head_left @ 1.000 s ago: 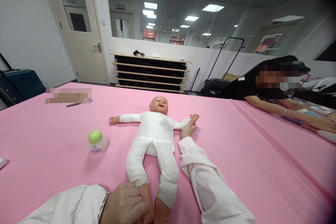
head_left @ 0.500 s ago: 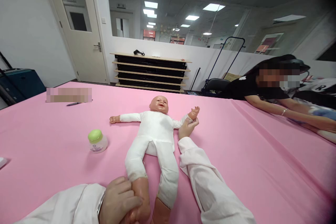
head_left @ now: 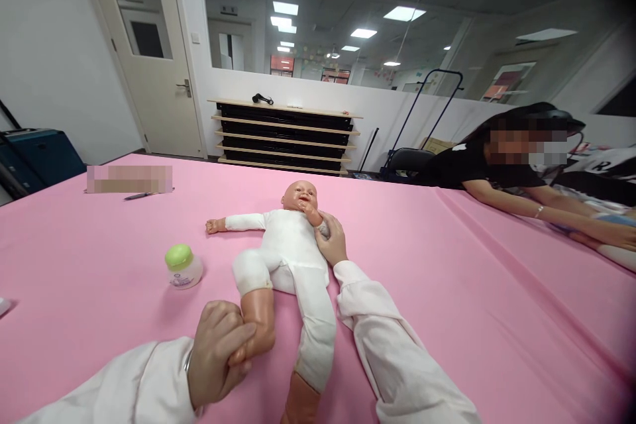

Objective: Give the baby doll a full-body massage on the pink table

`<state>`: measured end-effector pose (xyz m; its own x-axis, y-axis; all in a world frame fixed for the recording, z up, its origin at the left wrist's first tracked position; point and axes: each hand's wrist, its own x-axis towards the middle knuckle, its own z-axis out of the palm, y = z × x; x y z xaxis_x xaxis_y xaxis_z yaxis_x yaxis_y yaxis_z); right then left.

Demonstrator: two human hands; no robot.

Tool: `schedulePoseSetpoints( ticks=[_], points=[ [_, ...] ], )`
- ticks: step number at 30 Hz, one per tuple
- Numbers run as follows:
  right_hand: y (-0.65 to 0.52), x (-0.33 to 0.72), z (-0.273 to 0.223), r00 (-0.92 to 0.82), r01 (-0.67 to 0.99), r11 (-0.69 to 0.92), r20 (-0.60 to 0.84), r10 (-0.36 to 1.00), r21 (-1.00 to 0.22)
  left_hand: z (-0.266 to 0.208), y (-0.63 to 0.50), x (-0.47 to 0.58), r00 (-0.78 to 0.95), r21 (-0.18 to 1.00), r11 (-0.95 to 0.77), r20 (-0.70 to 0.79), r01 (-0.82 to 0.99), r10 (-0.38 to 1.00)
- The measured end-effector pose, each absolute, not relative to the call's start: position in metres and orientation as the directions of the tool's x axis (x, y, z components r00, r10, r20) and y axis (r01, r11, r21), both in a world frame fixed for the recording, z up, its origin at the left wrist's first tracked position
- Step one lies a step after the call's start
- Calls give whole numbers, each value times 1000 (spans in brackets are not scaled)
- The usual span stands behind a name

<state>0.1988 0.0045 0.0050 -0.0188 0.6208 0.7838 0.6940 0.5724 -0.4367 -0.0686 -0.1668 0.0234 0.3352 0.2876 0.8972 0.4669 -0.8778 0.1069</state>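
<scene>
A baby doll (head_left: 291, 238) with a white cloth body lies on its back on a pink-covered table (head_left: 427, 318), its head away from me. My left hand (head_left: 218, 351) is closed around the doll's foot on the left side, and that leg is bent and raised. The fingers of my right hand (head_left: 332, 238) wrap the doll's forearm on the right side, which is folded over the chest with its hand near the chin. Stretched out flat are the doll's other arm and other leg. A clear jar with a green lid (head_left: 183, 266) stands left of the doll.
A pen (head_left: 142, 196) lies near the table's far left, beside a blurred item (head_left: 130, 179). Part of a white object (head_left: 4, 306) shows at the left edge. To the right, a person in black (head_left: 501, 165) leans over the table. Behind is a low shelf rack (head_left: 288, 136).
My right hand has brought the doll's arm inward from the side to its chest. My left hand has pushed the foot up and away from me, bending the knee more.
</scene>
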Motion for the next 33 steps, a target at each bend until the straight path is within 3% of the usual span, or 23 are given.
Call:
schedulePoseSetpoints(
  ticks=[7,12,16,20,25,28,33],
  points=[
    [0,197,8,-45,677,595,783,620,-433,12,-148,-66,160,419,-732,801,537,577],
    [1,198,7,-44,662,603,781,624,-445,10,-140,-60,99,710,-537,559,456,823],
    [2,198,6,-40,671,598,785,619,-437,12,-138,-57,116,801,-443,436,402,893],
    [2,198,6,-40,669,602,788,614,-436,11,-139,-58,120,773,-484,480,410,869],
    [2,199,5,14,662,577,777,629,-479,10,-147,-62,102,607,-645,686,464,720],
    [4,200,3,146,601,543,749,646,-586,13,-157,-65,137,485,-732,782,478,607],
    [13,209,-2,519,383,444,586,622,-810,23,-174,-67,262,334,-814,830,475,493]
  ],
)
